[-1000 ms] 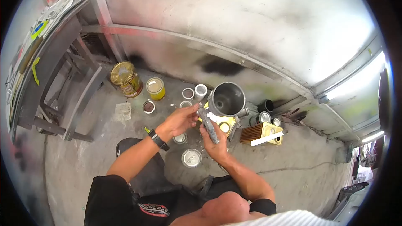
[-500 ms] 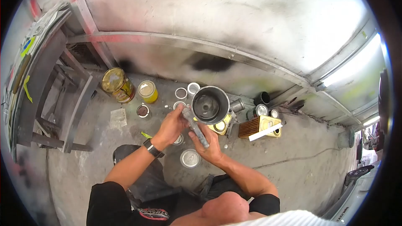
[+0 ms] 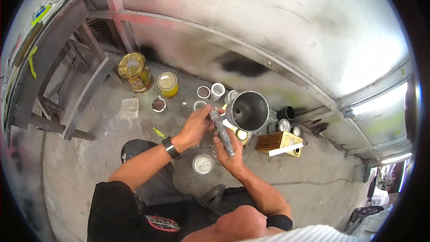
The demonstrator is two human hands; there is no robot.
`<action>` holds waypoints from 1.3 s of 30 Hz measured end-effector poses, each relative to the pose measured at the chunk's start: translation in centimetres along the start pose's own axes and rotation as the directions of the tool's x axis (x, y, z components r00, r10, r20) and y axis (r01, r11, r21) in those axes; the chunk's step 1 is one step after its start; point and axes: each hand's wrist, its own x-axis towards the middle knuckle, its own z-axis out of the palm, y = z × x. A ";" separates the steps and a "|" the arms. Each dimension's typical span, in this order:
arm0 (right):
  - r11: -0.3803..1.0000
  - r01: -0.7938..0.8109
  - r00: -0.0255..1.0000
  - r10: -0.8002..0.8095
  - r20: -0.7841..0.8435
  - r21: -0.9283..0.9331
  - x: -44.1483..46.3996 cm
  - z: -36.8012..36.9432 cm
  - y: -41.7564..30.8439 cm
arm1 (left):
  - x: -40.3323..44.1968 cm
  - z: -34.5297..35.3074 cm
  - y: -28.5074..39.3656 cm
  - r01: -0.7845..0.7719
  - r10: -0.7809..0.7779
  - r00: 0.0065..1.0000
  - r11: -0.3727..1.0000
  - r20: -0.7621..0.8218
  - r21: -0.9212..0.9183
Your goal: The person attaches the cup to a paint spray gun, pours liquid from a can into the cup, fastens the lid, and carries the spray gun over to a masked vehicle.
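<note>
Between both hands (image 3: 231,156), grey spray gun (image 3: 221,131); both clamped on it; open cup (image 3: 249,111) just beyond.

The grey cup (image 3: 247,111) has shifted right, uncovering a container (image 3: 231,95)

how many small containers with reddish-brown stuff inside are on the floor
2: one container below the yellow can, another further right beside a white cup. The left hand, right hand and metal cup may hide others.
</note>
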 end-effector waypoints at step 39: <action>0.928 -0.374 0.841 0.342 -0.419 0.007 -11.9 -15.4 1.5 | 3.2 7.5 -9.3 -0.010 -0.230 0.888 0.855 0.398 0.518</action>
